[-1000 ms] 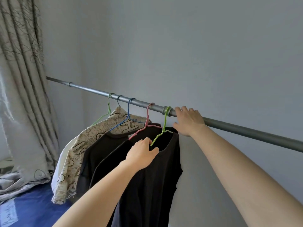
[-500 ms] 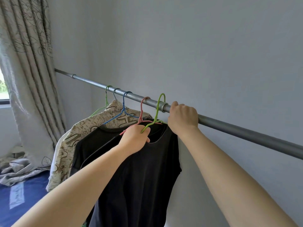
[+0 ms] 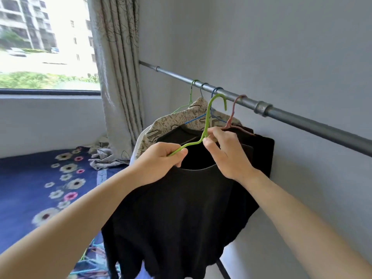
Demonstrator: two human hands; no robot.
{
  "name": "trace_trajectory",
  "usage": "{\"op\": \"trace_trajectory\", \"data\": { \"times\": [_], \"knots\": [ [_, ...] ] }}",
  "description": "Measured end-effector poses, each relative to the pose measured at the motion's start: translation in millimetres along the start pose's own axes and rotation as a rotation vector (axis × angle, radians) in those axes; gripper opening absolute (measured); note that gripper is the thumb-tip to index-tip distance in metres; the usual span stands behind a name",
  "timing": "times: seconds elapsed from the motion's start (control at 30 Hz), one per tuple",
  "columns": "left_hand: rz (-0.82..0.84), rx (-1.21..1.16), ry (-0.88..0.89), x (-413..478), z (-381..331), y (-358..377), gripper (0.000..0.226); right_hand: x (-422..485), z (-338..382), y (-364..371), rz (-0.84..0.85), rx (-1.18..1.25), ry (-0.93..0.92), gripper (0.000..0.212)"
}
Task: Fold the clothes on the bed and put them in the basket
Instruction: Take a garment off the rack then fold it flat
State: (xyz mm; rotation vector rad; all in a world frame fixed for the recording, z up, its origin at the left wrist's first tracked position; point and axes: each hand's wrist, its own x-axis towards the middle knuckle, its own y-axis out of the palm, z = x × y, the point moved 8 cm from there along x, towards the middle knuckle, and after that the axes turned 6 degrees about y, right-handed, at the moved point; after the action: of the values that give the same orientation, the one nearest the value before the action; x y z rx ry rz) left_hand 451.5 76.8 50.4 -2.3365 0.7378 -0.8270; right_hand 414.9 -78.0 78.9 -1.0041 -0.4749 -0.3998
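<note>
A black T-shirt (image 3: 181, 214) hangs from a green hanger (image 3: 209, 119) whose hook is off the grey rail (image 3: 302, 122). My left hand (image 3: 161, 164) grips the hanger's left arm together with the shirt's shoulder. My right hand (image 3: 225, 154) pinches the hanger just below its neck, at the collar. Behind on the rail hang another black garment on a pink hanger (image 3: 233, 115), a patterned beige shirt (image 3: 175, 121) and a white piece. No basket is in view.
The bed with a navy flowered cover (image 3: 46, 182) lies at the left below a window (image 3: 46, 43). A beige curtain (image 3: 118, 73) hangs to the bed. Loose blue and green hangers (image 3: 90, 264) lie at the bottom. The grey wall is close on the right.
The green hanger with the black shirt came off the rail and moved towards me. My right hand left the rail and took hold of the hanger. The view swung left, showing window and bed.
</note>
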Motion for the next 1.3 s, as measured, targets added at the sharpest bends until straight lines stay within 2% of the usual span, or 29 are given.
{"op": "trace_trajectory", "data": {
  "times": [0.07,0.13,0.33,0.53,0.63,0.73,0.83,0.93,1.0,1.07,1.2,1.3],
  "knots": [
    [-0.014,0.009,-0.040,-34,11,-27,0.040,6,34,28,0.031,0.175,0.028,0.057],
    [-0.031,0.004,-0.084,-63,19,-53,0.039,12,69,44,0.001,0.166,-0.017,0.069],
    [-0.212,-0.020,-0.248,-171,53,-167,0.018,23,186,89,-0.010,0.190,-0.114,0.062],
    [-0.390,0.154,-0.318,-276,72,-266,0.042,17,342,138,-0.015,0.129,-0.320,0.055],
    [-0.497,0.224,-0.407,-338,91,-330,0.037,2,431,169,-0.060,0.048,-0.388,0.053],
    [-0.426,0.228,-0.535,-389,113,-373,0.022,-11,495,200,-0.072,-0.028,-0.428,0.051],
    [-0.359,0.294,-0.633,-441,130,-414,0.021,-27,554,235,-0.041,-0.067,-0.487,0.050],
    [-0.321,0.540,-0.746,-482,144,-446,0.017,-36,584,260,-0.059,-0.119,-0.537,0.052],
    [-0.297,0.600,-0.874,-526,162,-476,0.007,-40,601,282,-0.037,-0.105,-0.512,0.052],
    [-0.300,0.555,-0.982,-568,178,-498,0.012,-40,600,300,-0.010,-0.012,-0.467,0.053],
    [-0.384,0.329,-1.154,-639,206,-511,0.021,-36,575,344,0.069,0.216,-0.257,0.056],
    [-0.476,0.388,-1.138,-660,223,-520,0.017,-38,568,375,0.108,0.372,-0.095,0.052]
  ]
}}
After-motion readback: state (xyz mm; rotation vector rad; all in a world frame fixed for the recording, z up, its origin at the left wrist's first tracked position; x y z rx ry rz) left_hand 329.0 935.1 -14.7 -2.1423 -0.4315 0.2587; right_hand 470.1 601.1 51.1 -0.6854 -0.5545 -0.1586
